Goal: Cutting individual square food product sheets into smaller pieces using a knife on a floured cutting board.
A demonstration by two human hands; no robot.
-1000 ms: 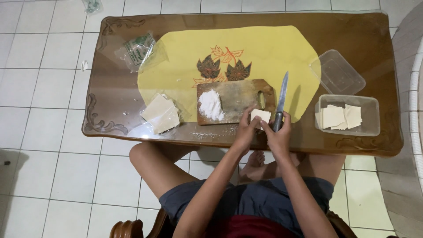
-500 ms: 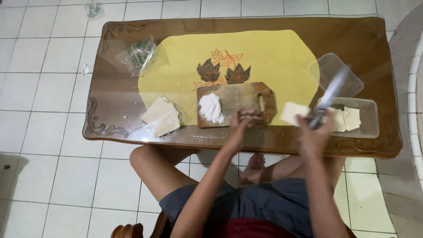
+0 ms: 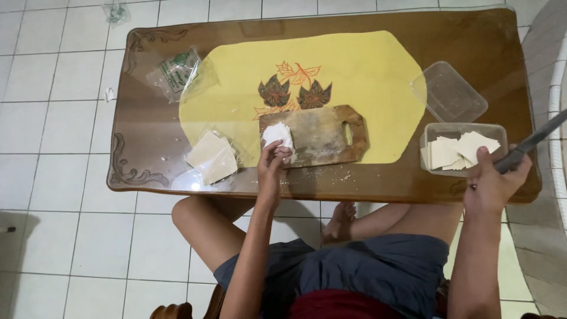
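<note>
Cut squares in the tub, white stack on the board

A clear plastic tub (image 3: 431,155) near the right end of the desk (image 3: 472,41) already holds several pale cut squares (image 3: 460,150), so part of the cutting looks done. What seems left is the white stack (image 3: 277,134) on the left end of the wooden cutting board (image 3: 322,134) and the pile of uncut pale sheets (image 3: 211,156) close to the desk's near left corner.

The left hand (image 3: 273,168) reaches forward from the near edge, wrist straight, its fingers (image 3: 282,152) curled down onto the white stack, touching it. The right hand (image 3: 493,183) is off to the right, at the near right corner just beside the tub, fingers wrapped tight round the handle of a knife (image 3: 531,145) whose blade slants up and away past the desk's right edge
</note>
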